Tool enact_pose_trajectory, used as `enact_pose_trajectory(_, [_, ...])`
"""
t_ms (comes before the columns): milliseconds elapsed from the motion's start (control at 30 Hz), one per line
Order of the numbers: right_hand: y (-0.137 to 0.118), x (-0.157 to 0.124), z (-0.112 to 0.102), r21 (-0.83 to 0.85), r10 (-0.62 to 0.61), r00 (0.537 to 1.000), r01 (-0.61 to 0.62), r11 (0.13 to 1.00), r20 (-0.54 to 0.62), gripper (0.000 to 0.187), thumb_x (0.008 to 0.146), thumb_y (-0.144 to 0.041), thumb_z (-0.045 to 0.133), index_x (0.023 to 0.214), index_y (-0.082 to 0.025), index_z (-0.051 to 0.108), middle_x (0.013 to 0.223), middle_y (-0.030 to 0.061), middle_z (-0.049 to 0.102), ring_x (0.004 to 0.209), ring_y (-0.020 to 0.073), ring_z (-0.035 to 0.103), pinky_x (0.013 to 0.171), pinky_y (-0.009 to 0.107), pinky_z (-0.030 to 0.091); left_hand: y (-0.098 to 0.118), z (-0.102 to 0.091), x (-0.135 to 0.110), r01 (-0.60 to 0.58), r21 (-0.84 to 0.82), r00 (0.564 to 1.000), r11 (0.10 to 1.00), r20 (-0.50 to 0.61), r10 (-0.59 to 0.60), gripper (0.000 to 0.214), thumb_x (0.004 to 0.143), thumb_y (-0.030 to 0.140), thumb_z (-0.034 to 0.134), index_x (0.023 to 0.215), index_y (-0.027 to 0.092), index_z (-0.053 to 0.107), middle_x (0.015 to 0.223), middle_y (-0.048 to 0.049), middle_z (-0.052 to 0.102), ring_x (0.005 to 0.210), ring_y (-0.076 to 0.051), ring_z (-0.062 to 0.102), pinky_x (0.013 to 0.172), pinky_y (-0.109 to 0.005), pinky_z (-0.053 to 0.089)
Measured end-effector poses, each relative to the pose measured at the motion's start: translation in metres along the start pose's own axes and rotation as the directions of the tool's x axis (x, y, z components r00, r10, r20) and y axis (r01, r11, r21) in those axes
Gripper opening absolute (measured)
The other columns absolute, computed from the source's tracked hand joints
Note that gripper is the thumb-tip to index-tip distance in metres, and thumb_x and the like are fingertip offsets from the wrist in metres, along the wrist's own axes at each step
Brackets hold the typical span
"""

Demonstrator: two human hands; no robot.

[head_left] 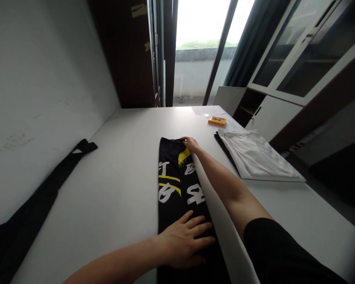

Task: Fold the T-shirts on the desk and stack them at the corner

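A black shirt (171,213) with white lettering and yellow marks lies in a long, narrow fold on the white table. My left hand (187,241) rests flat on its near part, fingers spread. Reaching farther out, my right hand (190,143) has its fingers closed on the shirt's far right corner. The shirt's near end runs out of view at the bottom.
To the left, a long black cloth (44,197) lies along the wall. A stack of folded white clothes (256,154), with black cloth at its edge, sits at right. Beyond it are an orange-yellow box (217,120) and papers (208,110) near the table's far edge.
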State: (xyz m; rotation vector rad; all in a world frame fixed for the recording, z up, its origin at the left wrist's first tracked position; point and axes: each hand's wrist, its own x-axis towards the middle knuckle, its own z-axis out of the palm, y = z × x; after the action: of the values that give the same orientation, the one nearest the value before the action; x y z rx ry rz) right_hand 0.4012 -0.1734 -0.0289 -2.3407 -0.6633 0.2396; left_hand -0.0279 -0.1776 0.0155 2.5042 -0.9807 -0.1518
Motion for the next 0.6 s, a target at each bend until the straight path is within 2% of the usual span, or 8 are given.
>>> enact_pose_trajectory(100, [-0.005, 0.005, -0.006, 0.086, 0.022, 0.983, -0.038, 0.996, 0.181, 0.035, 0.096, -0.033, 0.063, 0.130, -0.025, 0.072, 0.096, 0.0058, 0.074, 0.073, 0.0151, 0.065, 0.067, 0.025, 0.055, 0.000, -0.001, 0.000, 0.001, -0.002, 1.000, 1.000, 0.005, -0.001, 0.058, 0.106, 0.049, 0.044, 0.157, 0.023, 0.039, 0.168, -0.0098, 0.031, 0.156, -0.033, 0.024, 0.127, -0.059, 0.016])
enact_pose_trajectory(167, [-0.008, 0.008, -0.009, 0.067, 0.019, 0.975, -0.034, 0.997, 0.221, 0.033, 0.096, -0.034, 0.065, 0.125, -0.025, 0.075, 0.090, 0.0047, 0.073, 0.067, 0.0137, 0.063, 0.063, 0.024, 0.054, -0.001, -0.001, 0.000, 0.002, -0.003, 1.000, 1.000, 0.005, -0.002, 0.058, 0.106, 0.049, 0.044, 0.157, 0.023, 0.039, 0.168, -0.0096, 0.031, 0.156, -0.033, 0.024, 0.127, -0.059, 0.017])
enact_pose_trajectory(233, [-0.010, 0.010, -0.010, 0.042, -0.012, 0.985, 0.005, 0.999, 0.175, 0.031, 0.096, -0.031, 0.064, 0.122, -0.020, 0.077, 0.095, 0.0070, 0.074, 0.074, 0.0157, 0.066, 0.071, 0.026, 0.056, -0.001, 0.000, 0.000, 0.000, 0.001, 1.000, 1.000, 0.000, 0.000, 0.058, 0.106, 0.049, 0.044, 0.157, 0.023, 0.039, 0.168, -0.0089, 0.031, 0.156, -0.032, 0.024, 0.127, -0.059, 0.017])
enact_pose_trajectory(300, [-0.010, 0.011, -0.009, 0.047, -0.093, 0.989, 0.088, 0.995, 0.118, 0.030, 0.096, -0.026, 0.063, 0.121, -0.017, 0.077, 0.109, 0.0091, 0.075, 0.093, 0.0197, 0.069, 0.087, 0.029, 0.055, -0.001, 0.000, 0.001, -0.002, 0.010, 1.000, 1.000, -0.003, 0.002, 0.058, 0.105, 0.049, 0.045, 0.157, 0.024, 0.039, 0.169, -0.0083, 0.030, 0.156, -0.032, 0.024, 0.127, -0.058, 0.017])
enact_pose_trajectory(367, [-0.009, 0.009, -0.009, 0.117, -0.186, 0.977, 0.174, 0.978, 0.101, 0.036, 0.095, -0.024, 0.063, 0.129, -0.021, 0.074, 0.127, 0.0079, 0.072, 0.113, 0.0222, 0.066, 0.101, 0.033, 0.051, -0.001, -0.001, 0.001, -0.002, 0.020, 1.000, 1.000, -0.004, 0.002, 0.058, 0.105, 0.049, 0.045, 0.157, 0.023, 0.040, 0.168, -0.0087, 0.030, 0.156, -0.031, 0.025, 0.127, -0.058, 0.018])
enact_pose_trajectory(433, [-0.009, 0.007, -0.010, 0.198, -0.243, 0.962, 0.216, 0.956, 0.124, 0.044, 0.094, -0.026, 0.065, 0.138, -0.026, 0.067, 0.139, 0.0065, 0.066, 0.124, 0.0234, 0.062, 0.107, 0.036, 0.049, -0.001, -0.001, 0.001, -0.003, 0.032, 1.000, 0.999, -0.006, 0.003, 0.057, 0.106, 0.049, 0.044, 0.156, 0.022, 0.041, 0.168, -0.0094, 0.031, 0.156, -0.032, 0.026, 0.126, -0.058, 0.020])
enact_pose_trajectory(500, [-0.010, 0.004, -0.012, 0.236, -0.248, 0.951, 0.201, 0.951, 0.186, 0.050, 0.093, -0.028, 0.067, 0.143, -0.027, 0.063, 0.141, 0.0078, 0.064, 0.122, 0.0243, 0.063, 0.105, 0.038, 0.051, -0.001, -0.001, 0.001, -0.009, 0.048, 1.000, 0.999, -0.009, 0.009, 0.057, 0.106, 0.049, 0.045, 0.156, 0.021, 0.042, 0.168, -0.0100, 0.032, 0.155, -0.032, 0.027, 0.126, -0.059, 0.022])
enact_pose_trajectory(600, [-0.012, 0.003, -0.013, 0.214, -0.215, 0.933, 0.157, 0.964, 0.287, 0.045, 0.093, -0.024, 0.067, 0.139, -0.027, 0.067, 0.129, 0.0072, 0.070, 0.108, 0.0234, 0.069, 0.097, 0.036, 0.057, 0.000, -0.001, 0.001, -0.030, 0.090, 0.999, 0.996, -0.013, 0.032, 0.055, 0.105, 0.046, 0.046, 0.154, 0.020, 0.045, 0.165, -0.0108, 0.037, 0.154, -0.032, 0.029, 0.125, -0.060, 0.023])
